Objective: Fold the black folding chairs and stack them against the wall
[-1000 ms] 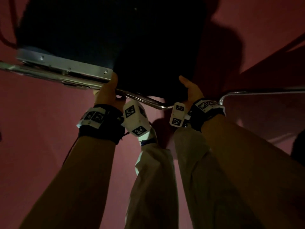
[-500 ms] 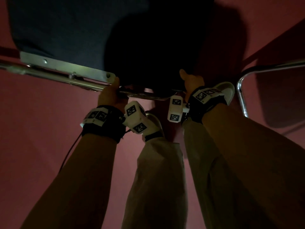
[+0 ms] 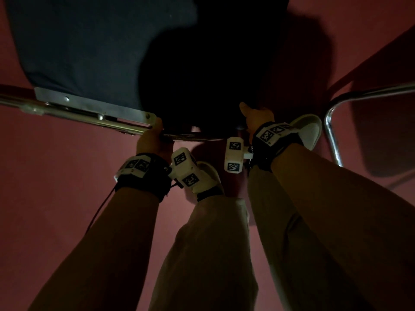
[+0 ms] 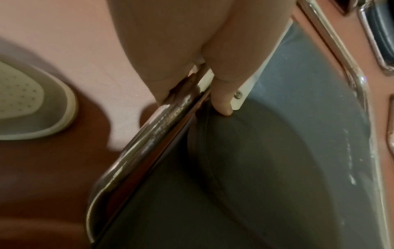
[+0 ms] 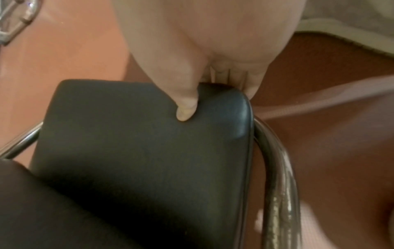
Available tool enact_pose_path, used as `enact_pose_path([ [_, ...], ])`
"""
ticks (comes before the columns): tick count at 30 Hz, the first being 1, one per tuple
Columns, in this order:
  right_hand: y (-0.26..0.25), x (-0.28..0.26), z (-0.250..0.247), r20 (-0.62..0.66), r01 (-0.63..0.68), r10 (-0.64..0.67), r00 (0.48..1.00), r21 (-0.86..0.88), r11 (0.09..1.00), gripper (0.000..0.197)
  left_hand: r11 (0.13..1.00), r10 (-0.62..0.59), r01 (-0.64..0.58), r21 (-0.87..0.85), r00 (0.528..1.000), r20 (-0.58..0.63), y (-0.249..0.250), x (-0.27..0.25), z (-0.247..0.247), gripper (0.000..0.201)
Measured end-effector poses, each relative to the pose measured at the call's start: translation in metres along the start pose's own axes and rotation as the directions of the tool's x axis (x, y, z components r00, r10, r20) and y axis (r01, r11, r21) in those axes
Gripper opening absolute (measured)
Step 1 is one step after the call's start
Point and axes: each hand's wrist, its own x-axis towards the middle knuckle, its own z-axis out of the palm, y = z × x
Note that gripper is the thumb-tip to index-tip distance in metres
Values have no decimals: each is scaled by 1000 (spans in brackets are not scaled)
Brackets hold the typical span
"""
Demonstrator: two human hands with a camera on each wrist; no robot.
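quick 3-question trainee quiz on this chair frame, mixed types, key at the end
1. True or false: the left hand grips the chrome tube of the black folding chair.
2. Which part of the chair does the thumb of the right hand press on? A) the black padded panel B) a chair foot C) the metal bracket
3. Fill in: the floor under the chair is ____ in colour.

Key
1. True: its fingers curl round the tube beside the bracket.
2. A: thumb on the pad's face, fingers behind its edge.
3. Reddish pink.
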Motion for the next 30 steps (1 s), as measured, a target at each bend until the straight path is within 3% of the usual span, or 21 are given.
enact_pose_path([
  [3, -6, -17, -8, 4, 43, -42, 999, -49, 998, 55, 986, 58, -37, 165, 990, -127, 3, 0, -1, 39],
  [8, -37, -92, -32, 27, 120, -119, 992, -7, 993, 59, 972, 37, 5, 235, 984, -173, 15, -66, 16, 23],
  [13, -95, -212, -77, 131, 114, -128, 983, 107, 988, 43, 910, 177, -109, 401, 975, -137, 54, -164, 34, 49],
  [15, -122, -276, -98, 157, 87, -125, 980, 228, 970, 33, 902, 208, -169, 398, 977, -54, 79, -213, 40, 62],
  [16, -134, -307, -108, 172, 87, -139, 975, 279, 956, 30, 858, 206, -196, 474, 978, 30, 90, -241, 46, 66],
  [17, -149, -343, -120, 182, 104, -169, 969, 323, 941, 34, 875, 188, -202, 441, 979, 76, 102, -274, 55, 61],
  [19, -170, -400, -145, 191, 124, -220, 956, 418, 900, 41, 858, 288, -301, 416, 953, 94, 119, -334, 64, 26],
  [21, -188, -459, -175, 188, 150, -273, 944, 492, 858, 32, 792, 407, -433, 430, 900, 156, 138, -408, 82, 7],
  [25, -210, -570, -242, 176, 179, -354, 919, 614, 769, 17, 678, 510, -616, 401, 787, 346, 149, -533, 106, 26],
  [27, -211, -621, -279, 153, 199, -396, 906, 670, 715, 20, 657, 515, -656, 371, 750, 415, 139, -589, 119, 22],
  [30, -200, -680, -340, 112, 224, -452, 885, 748, 625, 20, 639, 443, -656, 401, 740, 506, 114, -655, 135, 16],
])
